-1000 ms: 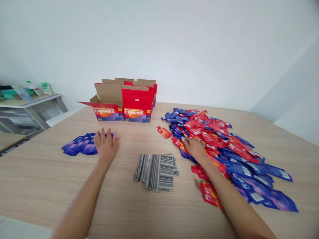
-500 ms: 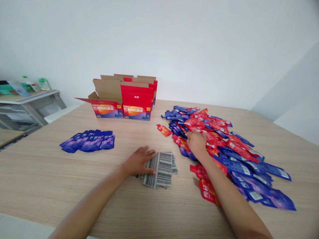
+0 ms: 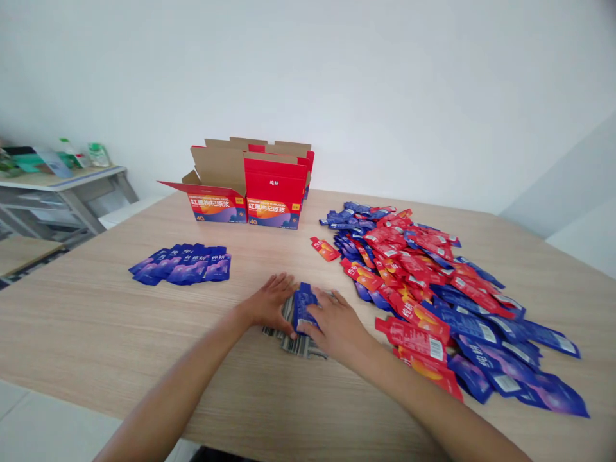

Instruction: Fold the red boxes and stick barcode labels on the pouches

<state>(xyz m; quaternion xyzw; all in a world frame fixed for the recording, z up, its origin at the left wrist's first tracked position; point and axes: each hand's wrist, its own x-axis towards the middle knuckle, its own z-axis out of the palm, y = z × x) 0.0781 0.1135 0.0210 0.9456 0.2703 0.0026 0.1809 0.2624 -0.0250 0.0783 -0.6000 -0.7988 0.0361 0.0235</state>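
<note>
My left hand (image 3: 270, 303) lies with fingers stretched out on the left side of a folded grey striped cloth (image 3: 299, 344) near the table's front. My right hand (image 3: 337, 324) rests on the cloth's right side and holds a blue pouch (image 3: 303, 305) against the cloth, its thumb on the pouch. A big loose heap of red and blue pouches (image 3: 428, 282) spreads to the right of my right hand. A neat row of blue pouches (image 3: 183, 264) lies to the left.
Two open red cardboard boxes (image 3: 250, 183) stand at the back of the wooden table (image 3: 96, 321). One red pouch (image 3: 325, 249) lies alone between boxes and heap. A grey shelf with bottles (image 3: 62, 176) stands at the far left.
My left hand went from the row of blue pouches to the striped cloth. My right hand left the heap and came onto the cloth with a blue pouch.
</note>
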